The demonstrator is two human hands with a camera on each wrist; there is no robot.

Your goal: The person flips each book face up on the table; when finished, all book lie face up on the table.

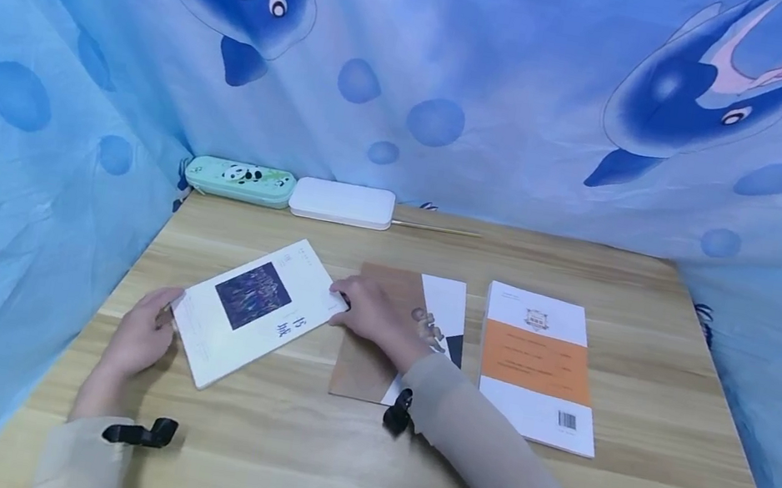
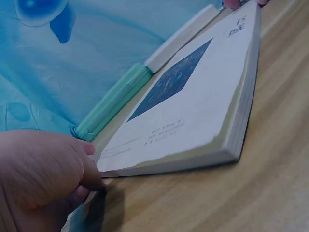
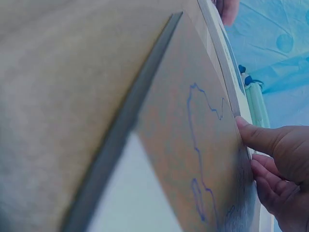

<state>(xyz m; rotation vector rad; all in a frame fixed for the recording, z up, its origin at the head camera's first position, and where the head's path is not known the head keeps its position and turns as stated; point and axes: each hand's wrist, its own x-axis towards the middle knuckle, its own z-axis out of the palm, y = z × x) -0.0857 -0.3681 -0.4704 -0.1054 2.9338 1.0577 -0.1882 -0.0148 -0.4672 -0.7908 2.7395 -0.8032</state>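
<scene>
Both hands bracket the white paperback book with the dark blue diamond on its cover [image 1: 252, 312]. Left hand [image 1: 138, 337] fingers curl at its near corner, lifting it slightly; right hand [image 1: 372, 317] fingertips press its far edge, probably steadying it over the brown-and-white book [image 1: 373, 364].

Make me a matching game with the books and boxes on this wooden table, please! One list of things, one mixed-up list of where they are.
Things:
1. white paperback book with a dark blue diamond picture
2. brown-and-white book
3. orange-and-white book with a barcode
4. mint green panda pencil case

Places:
A. at the back of the table, beside the white rectangular case
B. alone on the right, no hand on it
C. between the left hand and the right hand
D. in the middle, under the right forearm

Pairs: 1-C, 2-D, 3-B, 4-A
</scene>
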